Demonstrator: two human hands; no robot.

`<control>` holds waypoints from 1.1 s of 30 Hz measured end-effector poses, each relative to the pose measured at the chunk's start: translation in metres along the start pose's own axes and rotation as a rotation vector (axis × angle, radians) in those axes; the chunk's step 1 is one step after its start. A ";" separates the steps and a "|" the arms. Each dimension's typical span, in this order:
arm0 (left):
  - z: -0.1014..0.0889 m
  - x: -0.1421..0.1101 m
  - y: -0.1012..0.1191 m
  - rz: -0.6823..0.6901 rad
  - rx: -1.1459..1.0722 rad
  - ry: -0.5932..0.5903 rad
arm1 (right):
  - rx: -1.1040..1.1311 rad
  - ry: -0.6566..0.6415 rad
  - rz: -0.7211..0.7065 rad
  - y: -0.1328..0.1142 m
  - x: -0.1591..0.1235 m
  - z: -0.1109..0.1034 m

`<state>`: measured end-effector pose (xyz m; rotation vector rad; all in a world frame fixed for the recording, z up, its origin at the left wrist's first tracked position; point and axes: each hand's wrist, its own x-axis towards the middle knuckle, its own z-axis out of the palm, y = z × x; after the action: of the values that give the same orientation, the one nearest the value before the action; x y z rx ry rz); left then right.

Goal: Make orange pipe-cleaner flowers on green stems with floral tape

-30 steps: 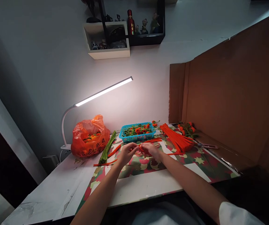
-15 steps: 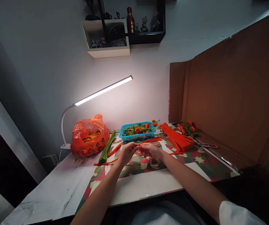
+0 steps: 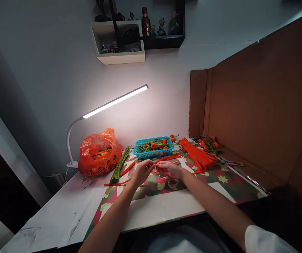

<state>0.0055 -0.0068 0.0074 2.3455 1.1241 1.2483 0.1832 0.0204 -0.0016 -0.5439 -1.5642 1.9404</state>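
Note:
Over the middle of the table my left hand (image 3: 142, 172) and my right hand (image 3: 171, 169) meet at the fingertips. Both are closed in a pinch on an orange pipe cleaner (image 3: 156, 165), of which only a small part shows between the fingers. Just behind my hands lie more orange pipe cleaners (image 3: 168, 157). A thick bundle of orange pipe cleaners (image 3: 198, 154) is fanned out to the right. On the left, beside a bundle of green pipe cleaners (image 3: 120, 166), rests a short fuzzy orange piece (image 3: 127, 169).
Behind my hands stands a blue basket (image 3: 153, 155) with orange pompom flowers on green stems. An orange plastic bag (image 3: 94, 161) of flowers sits left, under a lit desk lamp (image 3: 115, 102). Scissors (image 3: 232, 163) lie right, near a tall cardboard wall (image 3: 261, 112).
Both hands stay in nearly the same place, with the fingers of my right hand slightly shifted. Less orange shows between them now. The whole view has moved very slightly.

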 end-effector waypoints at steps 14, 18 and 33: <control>-0.003 0.000 0.004 0.131 0.105 0.019 | 0.093 -0.010 0.013 -0.003 -0.002 0.003; -0.002 0.000 0.005 0.126 0.107 0.044 | 0.086 0.017 -0.002 0.001 -0.001 0.000; -0.007 0.003 0.004 0.089 0.181 -0.050 | -0.123 0.110 -0.038 0.000 0.001 -0.002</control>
<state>0.0028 -0.0085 0.0160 2.5701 1.1741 1.1534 0.1833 0.0226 -0.0016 -0.6557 -1.6192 1.7641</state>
